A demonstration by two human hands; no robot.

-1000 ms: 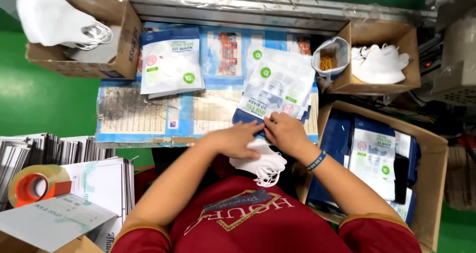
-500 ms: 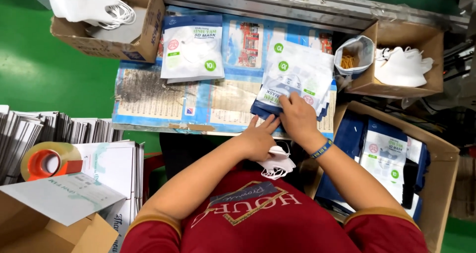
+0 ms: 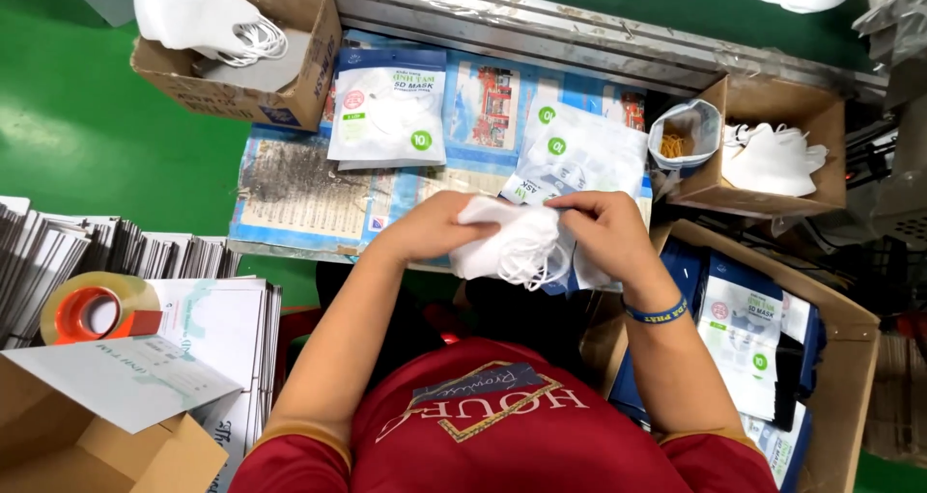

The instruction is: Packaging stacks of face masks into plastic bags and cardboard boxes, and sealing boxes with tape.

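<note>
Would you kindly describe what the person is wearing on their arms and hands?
Both hands, the left hand and the right hand, are bare, with no gloves. The forearms are uncovered; short dark red sleeves with a gold-edged hem end at the upper arms. A blue wristband with yellow lettering circles the right wrist.

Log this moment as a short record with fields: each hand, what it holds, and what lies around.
left hand: grips the left side of the white masks
right hand: pinches the right side of the same stack, fingers curled on top
mask pouch: lies on the table just behind the hands
sealed pouch: lies flat, farther left
left box: holds loose white masks
right box: holds more masks
tape roll: on the paper stack, lower left
</note>
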